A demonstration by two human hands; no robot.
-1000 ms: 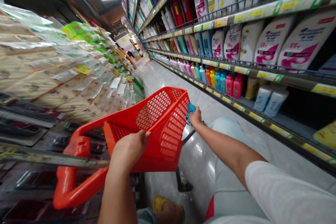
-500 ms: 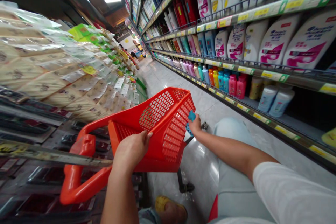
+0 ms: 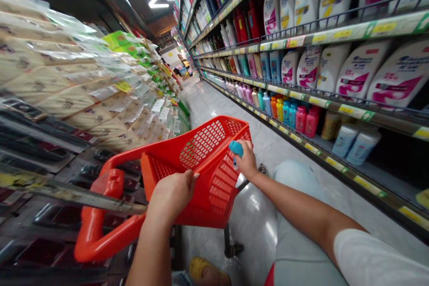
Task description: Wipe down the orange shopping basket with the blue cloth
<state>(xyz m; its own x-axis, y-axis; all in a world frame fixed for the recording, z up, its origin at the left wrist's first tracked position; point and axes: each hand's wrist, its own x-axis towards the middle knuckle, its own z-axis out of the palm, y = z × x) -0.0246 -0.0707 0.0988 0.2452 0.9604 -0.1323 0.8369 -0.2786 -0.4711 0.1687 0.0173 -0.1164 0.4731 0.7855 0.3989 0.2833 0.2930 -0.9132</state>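
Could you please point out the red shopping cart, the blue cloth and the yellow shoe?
Red shopping cart (image 3: 201,196): head view, on its near side wall.
Blue cloth (image 3: 236,148): head view, on its bunched upper part.
Yellow shoe (image 3: 197,267): head view, on its upper.

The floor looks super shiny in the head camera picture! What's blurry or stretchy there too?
Head view: white glare patches on the floor; beige packages smeared toward the left edge; big white bottles at right slanted and stretched-looking; red cart clearer than those packages.
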